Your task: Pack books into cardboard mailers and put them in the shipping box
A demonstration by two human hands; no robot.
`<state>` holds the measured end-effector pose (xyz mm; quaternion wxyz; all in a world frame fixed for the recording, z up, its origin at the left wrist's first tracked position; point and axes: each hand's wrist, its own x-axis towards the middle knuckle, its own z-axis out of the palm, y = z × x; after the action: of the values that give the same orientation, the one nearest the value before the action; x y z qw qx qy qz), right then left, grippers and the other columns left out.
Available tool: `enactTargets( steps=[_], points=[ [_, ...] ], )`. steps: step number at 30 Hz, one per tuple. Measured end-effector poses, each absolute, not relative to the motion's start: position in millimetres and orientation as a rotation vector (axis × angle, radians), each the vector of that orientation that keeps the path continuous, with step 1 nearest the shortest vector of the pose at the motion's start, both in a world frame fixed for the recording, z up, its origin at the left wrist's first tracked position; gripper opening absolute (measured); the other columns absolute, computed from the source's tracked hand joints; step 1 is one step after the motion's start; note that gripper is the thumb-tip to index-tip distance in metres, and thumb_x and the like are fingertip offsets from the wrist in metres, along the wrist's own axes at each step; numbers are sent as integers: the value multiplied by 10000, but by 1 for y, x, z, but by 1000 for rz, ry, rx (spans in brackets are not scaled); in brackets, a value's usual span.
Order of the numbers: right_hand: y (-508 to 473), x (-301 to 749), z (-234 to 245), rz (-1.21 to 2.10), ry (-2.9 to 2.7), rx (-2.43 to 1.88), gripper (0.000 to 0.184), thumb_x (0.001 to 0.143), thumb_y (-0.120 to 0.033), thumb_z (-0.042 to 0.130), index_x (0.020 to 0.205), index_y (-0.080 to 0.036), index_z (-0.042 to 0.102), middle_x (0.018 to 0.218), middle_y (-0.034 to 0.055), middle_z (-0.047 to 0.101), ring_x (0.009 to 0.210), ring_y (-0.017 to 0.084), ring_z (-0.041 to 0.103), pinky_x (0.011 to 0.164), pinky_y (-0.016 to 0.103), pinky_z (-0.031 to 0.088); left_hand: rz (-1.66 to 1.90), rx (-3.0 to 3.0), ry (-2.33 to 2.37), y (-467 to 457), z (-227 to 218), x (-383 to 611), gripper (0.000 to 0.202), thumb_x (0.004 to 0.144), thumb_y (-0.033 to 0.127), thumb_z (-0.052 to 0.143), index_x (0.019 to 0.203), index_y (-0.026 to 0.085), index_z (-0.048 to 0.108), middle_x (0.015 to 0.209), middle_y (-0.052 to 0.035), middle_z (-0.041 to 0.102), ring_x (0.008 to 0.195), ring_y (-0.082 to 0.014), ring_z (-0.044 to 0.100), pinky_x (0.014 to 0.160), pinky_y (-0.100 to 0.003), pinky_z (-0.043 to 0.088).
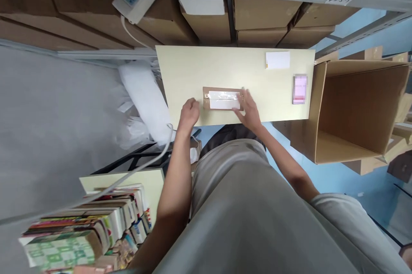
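Observation:
A small flat brown cardboard package (pixel 206 104) lies on the cream tabletop (pixel 180 72). Clear shiny tape runs along it, over a white label (pixel 222 104). Just off the package's left end, my left hand (pixel 189 113) is closed, fingers curled in; whether anything is in them is hidden. My right hand (pixel 250 111) is at the package's right end, thumb and fingers spread around that end, slightly blurred. Farther right on the tabletop are a white card or slip (pixel 277 60) and a pink-screened phone-like item (pixel 300 89).
A large open cardboard box (pixel 349 149) stands to the right of the table. Shelved boxes (pixel 264 12) and a white power strip (pixel 137 1) line the far side. White wrapping material (pixel 144 94) hangs at left, a pale cable (pixel 141 164) crosses there, and stacked books (pixel 106 218) sit below.

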<state>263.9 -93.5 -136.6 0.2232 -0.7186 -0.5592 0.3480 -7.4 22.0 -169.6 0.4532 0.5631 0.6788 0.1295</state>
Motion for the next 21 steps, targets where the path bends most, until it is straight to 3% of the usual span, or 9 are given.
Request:
enactTargets(
  steps=[4, 6, 10, 16, 21],
  points=[
    [-85, 249, -149, 1012, -960, -2227, 856, 1160, -731, 234, 1743, -128, 406, 1688, 248, 599, 1628, 385, 538, 1318, 612, 466, 306, 1335, 1565, 22, -160, 29, 465, 1011, 657, 609, 1086, 205, 687, 1255, -159, 794, 1248, -333, 729, 1144, -467, 566],
    [-75, 240, -154, 1116, -936, -2272, 939, 1128, -798, 282, 1716, -78, 408, 1597, 298, 660, 1479, 446, 667, 1229, 636, 537, 286, 1296, 1599, 15, -156, 52, 542, 918, 663, 768, 1170, 196, 659, 1287, -170, 783, 1257, -348, 725, 1130, -463, 572],
    [-63, 230, -155, 1118, -949, -2381, 1035, 1057, -854, 482, 1683, -34, 398, 1508, 342, 701, 1358, 493, 723, 1160, 656, 568, 266, 1303, 1772, 2, -154, 82, 880, 705, 603, 1003, 1342, 171, 577, 1471, -255, 698, 1390, -456, 667, 1196, -553, 531],
    [-72, 249, -144, 1196, -1112, -2342, 721, 1198, -565, 261, 1737, -96, 352, 1512, 265, 732, 1326, 423, 761, 1137, 565, 578, 179, 1298, 1782, 9, -146, 80, 738, 794, 542, 930, 1342, 148, 631, 1351, -227, 772, 1336, -441, 715, 1141, -509, 556],
    [-89, 270, -135, 1162, -1073, -2232, 494, 1181, -472, 421, 1484, -163, 661, 1397, 184, 807, 1269, 315, 788, 1088, 416, 613, 226, 1293, 1556, 9, -138, 65, 428, 904, 364, 737, 1280, 160, 722, 1316, -151, 810, 1260, -318, 741, 1114, -402, 558]
  ],
)
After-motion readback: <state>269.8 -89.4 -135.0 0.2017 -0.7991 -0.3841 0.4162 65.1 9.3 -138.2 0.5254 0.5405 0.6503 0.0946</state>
